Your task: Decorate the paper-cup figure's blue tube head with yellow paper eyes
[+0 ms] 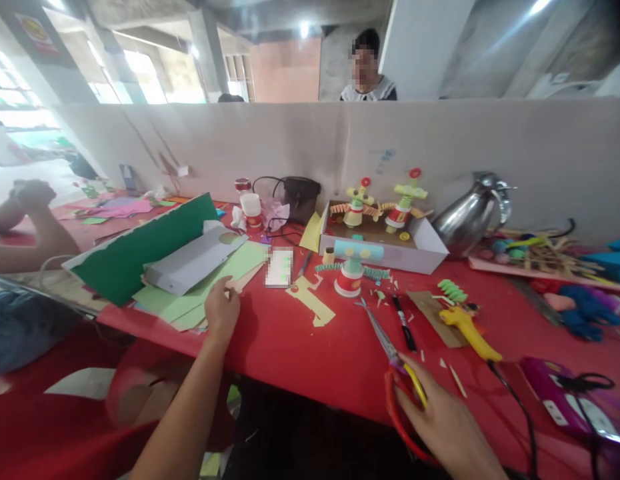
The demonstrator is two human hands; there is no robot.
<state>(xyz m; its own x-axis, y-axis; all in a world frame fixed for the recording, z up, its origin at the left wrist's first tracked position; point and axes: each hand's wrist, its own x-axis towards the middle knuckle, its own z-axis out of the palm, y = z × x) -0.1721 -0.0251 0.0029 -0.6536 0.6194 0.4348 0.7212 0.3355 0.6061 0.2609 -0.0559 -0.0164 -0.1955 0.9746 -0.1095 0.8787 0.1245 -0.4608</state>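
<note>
R hand (443,417) grips scissors (384,339), L hand (221,312) curled, pt. hidden, can't tell if gripping.

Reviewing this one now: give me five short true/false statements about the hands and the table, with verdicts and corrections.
1. The right hand holds scissors with red and yellow handles. True.
2. The left hand is on the yellow glue gun. False: it is beside the pale green sheets, and the glue gun lies over on the right.
3. Two cup-bodied figures are in the white box. True.
4. The blue-headed figure is inside the box too. False: it stands on the red tabletop, in front of the box.
5. The metal jug is left of the box. False: it is on the right.
</note>
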